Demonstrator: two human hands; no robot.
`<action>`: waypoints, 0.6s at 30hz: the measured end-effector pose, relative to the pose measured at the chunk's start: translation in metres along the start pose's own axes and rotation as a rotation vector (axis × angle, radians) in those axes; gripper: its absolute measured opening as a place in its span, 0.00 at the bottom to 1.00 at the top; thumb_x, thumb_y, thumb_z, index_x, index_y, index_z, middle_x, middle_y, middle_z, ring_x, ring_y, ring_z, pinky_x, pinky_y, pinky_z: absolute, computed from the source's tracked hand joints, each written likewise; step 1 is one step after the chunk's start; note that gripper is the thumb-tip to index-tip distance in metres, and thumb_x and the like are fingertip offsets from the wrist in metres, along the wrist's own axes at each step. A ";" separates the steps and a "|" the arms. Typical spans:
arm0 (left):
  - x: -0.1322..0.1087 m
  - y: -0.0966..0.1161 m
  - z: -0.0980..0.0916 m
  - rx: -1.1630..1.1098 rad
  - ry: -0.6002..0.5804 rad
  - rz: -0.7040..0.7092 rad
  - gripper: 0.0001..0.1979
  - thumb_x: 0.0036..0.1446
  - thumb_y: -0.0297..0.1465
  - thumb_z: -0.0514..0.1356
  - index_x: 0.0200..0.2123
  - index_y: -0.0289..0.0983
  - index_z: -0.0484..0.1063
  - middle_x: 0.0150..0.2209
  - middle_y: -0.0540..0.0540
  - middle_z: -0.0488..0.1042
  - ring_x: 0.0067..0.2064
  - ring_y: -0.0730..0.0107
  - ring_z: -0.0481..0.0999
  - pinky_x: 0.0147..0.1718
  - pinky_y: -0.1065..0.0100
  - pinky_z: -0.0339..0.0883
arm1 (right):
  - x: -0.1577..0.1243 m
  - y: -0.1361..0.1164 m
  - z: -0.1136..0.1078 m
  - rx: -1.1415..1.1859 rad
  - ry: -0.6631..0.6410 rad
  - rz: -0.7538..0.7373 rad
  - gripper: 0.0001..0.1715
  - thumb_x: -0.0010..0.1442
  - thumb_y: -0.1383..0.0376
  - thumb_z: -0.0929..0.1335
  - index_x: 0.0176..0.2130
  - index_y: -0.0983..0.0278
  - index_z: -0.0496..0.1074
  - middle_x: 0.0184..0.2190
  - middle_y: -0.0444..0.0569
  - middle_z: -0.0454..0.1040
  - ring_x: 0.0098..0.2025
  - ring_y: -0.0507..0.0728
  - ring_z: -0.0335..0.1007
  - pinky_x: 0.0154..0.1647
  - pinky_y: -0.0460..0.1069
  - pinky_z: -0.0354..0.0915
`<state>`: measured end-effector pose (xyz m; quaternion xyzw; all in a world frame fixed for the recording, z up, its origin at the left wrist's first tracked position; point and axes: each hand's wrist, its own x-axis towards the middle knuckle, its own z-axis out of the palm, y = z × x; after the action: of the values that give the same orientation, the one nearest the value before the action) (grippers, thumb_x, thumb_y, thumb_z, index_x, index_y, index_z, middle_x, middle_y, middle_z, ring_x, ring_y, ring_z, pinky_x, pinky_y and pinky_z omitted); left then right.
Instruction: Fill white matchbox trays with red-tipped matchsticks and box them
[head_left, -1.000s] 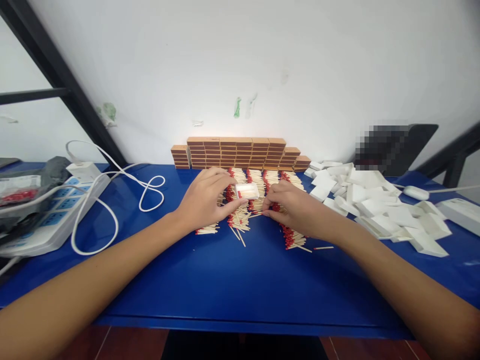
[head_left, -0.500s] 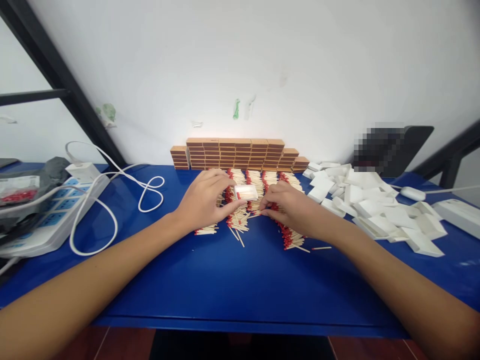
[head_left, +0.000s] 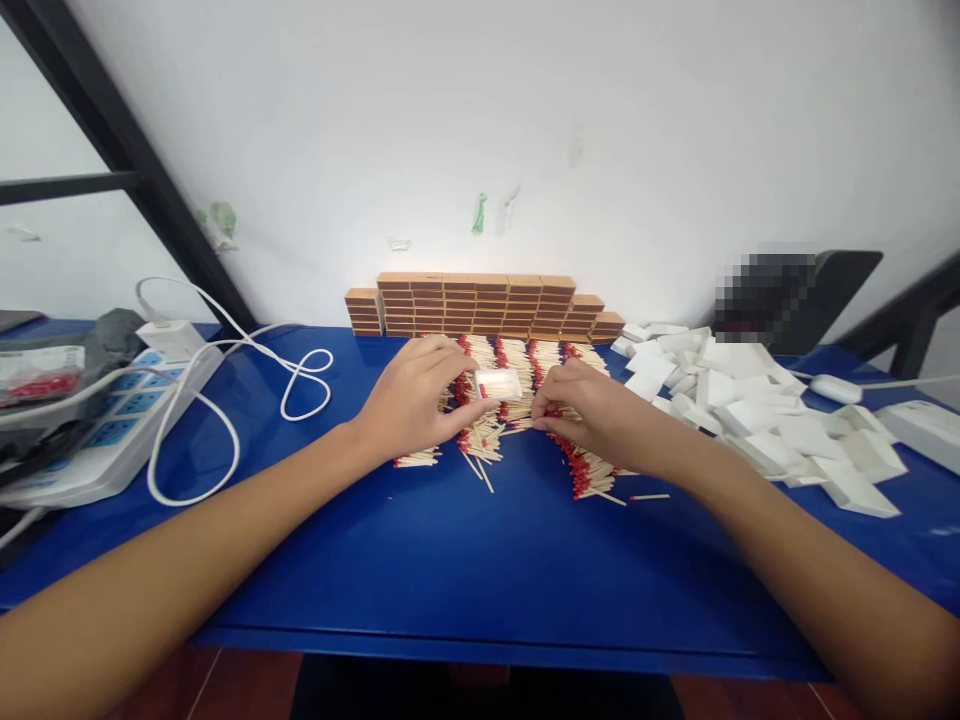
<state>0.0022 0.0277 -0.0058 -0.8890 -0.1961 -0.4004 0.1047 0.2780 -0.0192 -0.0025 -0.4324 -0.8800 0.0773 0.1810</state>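
Between thumb and fingers, my left hand grips a small white matchbox tray tilted above the matches. A few red-tipped matches lie inside the tray. To its right, my right hand is pinched low in the rows of loose matches. Red match heads show between its thumb and fingers; how many matches it holds is hidden. The rows spread over the blue table, partly covered by both hands.
Brown matchboxes stand stacked against the wall. A heap of white trays lies at the right, near a white cable. On the left are a power strip, a looped white cord and a bag with red pieces.
The view has shifted slightly, so most things sit a little further right. My left hand keeps the tray, and my right hand stays pinched among the matches.
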 end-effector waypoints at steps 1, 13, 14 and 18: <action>0.000 0.000 0.000 0.005 0.001 0.000 0.19 0.65 0.46 0.66 0.44 0.35 0.76 0.40 0.41 0.82 0.47 0.56 0.80 0.48 0.55 0.73 | 0.000 0.000 0.001 0.002 0.002 -0.007 0.07 0.67 0.67 0.70 0.34 0.61 0.76 0.36 0.52 0.76 0.43 0.62 0.68 0.45 0.56 0.65; -0.002 -0.001 0.002 -0.001 -0.004 0.013 0.19 0.64 0.45 0.67 0.45 0.35 0.76 0.40 0.42 0.82 0.47 0.56 0.80 0.48 0.56 0.73 | 0.001 -0.001 0.004 -0.028 -0.011 -0.027 0.07 0.67 0.69 0.69 0.35 0.62 0.75 0.36 0.52 0.77 0.43 0.62 0.68 0.45 0.56 0.64; -0.002 -0.001 0.002 -0.001 -0.001 0.014 0.19 0.64 0.45 0.67 0.44 0.35 0.76 0.40 0.42 0.82 0.47 0.56 0.80 0.48 0.56 0.73 | 0.001 -0.002 0.004 -0.034 -0.014 -0.025 0.07 0.68 0.69 0.68 0.35 0.62 0.75 0.36 0.52 0.77 0.43 0.62 0.68 0.44 0.56 0.64; -0.001 -0.001 0.001 0.000 -0.003 0.010 0.19 0.64 0.46 0.66 0.44 0.34 0.76 0.40 0.42 0.82 0.47 0.56 0.80 0.48 0.56 0.73 | 0.001 -0.004 0.000 -0.025 0.016 -0.023 0.08 0.69 0.67 0.68 0.35 0.62 0.74 0.36 0.52 0.76 0.43 0.62 0.67 0.43 0.55 0.64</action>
<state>0.0015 0.0281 -0.0072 -0.8906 -0.1916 -0.3984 0.1063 0.2742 -0.0214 -0.0014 -0.4252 -0.8842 0.0606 0.1835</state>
